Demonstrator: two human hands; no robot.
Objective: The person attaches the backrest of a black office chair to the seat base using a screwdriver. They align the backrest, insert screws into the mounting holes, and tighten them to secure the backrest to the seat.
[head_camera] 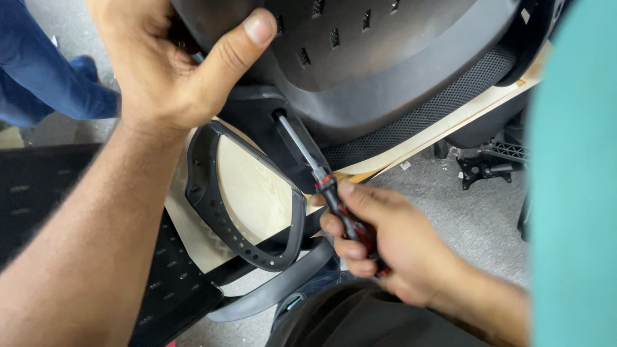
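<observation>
Forearm of my left arm fills the lower left of the frame, closest to the lens, running up to my left hand (164, 64) at upper left. That hand is clamped on the edge of a black plastic chair shell (385, 58), thumb pressed flat over its rim, fingers hidden behind it. Shell occupies the upper centre; rows of small slots show across its surface, and grey mesh fabric (437, 106) sits along its lower right edge.

My right hand (385, 241), lower centre right, is wrapped tight around the red-and-black handle of a screwdriver (321, 177). Index finger lies along the handle top. Steel shaft points up and left; its tip enters a recess in the dark bracket just under the shell. Tip itself not visible.

Below my left wrist, at centre, lies a loop-shaped black frame piece (247, 250) with a line of small holes along its lower rim. It rests on pale cardboard (250, 186). A curved grey strip (283, 286) sits just beneath it.

Grey floor (475, 212) at right, with black metal hardware (488, 164) near the shell's edge. Upper left corner: another person's blue trouser leg (45, 71).
</observation>
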